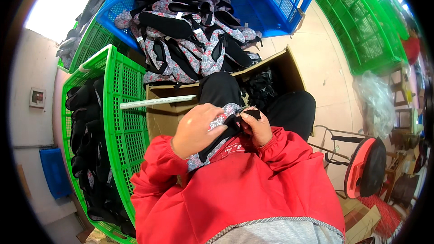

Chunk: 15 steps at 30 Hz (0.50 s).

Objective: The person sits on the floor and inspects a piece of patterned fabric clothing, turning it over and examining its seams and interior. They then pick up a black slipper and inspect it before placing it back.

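Note:
Over my lap is a padded fabric piece (pixel 197 161) with a grey, red and white floral print and black parts. My left hand (pixel 200 129) lies over its left side, fingers bent round the printed cloth with the thumb pointing right. At its right end, my right hand (pixel 257 127) pinches a short black strap (pixel 252 114) between thumb and fingers. The left fingertips are partly hidden behind the cloth. Just beyond my hands, between my knees, stands an open cardboard box (pixel 294 70) with black scraps (pixel 261 86) in it.
A blue crate (pixel 280 13) ahead spills a heap of similar floral pieces (pixel 190 49). On the left, a green crate (pixel 124 95) holds black pieces (pixel 88 131). A white tube (pixel 158 101) crosses the box edge. To the right are a round-seated stool (pixel 361 167) and green crates (pixel 361 22).

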Each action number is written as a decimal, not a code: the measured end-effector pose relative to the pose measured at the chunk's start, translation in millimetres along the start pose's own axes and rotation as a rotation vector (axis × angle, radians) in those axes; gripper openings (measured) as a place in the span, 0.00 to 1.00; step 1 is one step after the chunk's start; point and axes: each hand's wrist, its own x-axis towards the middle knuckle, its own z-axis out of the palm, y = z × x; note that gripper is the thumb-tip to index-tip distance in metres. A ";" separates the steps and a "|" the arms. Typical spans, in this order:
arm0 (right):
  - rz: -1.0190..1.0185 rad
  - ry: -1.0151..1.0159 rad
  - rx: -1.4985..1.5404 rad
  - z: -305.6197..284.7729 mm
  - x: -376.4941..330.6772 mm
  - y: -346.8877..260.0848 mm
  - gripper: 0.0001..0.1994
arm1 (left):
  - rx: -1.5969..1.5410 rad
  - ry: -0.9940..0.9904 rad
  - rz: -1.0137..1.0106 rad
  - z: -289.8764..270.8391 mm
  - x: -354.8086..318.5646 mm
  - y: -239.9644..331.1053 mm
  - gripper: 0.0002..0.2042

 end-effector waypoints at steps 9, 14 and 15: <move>0.029 -0.015 -0.052 -6.5 1.0 1.8 0.05 | -0.149 0.002 -0.144 23.5 9.8 -13.8 0.05; 0.043 -0.054 -0.043 -8.1 4.4 3.0 0.05 | -0.558 -0.073 -0.416 32.4 14.3 -30.5 0.04; 0.046 -0.059 -0.040 -8.8 4.7 3.1 0.06 | -0.647 -0.091 -0.483 35.4 14.8 -32.8 0.04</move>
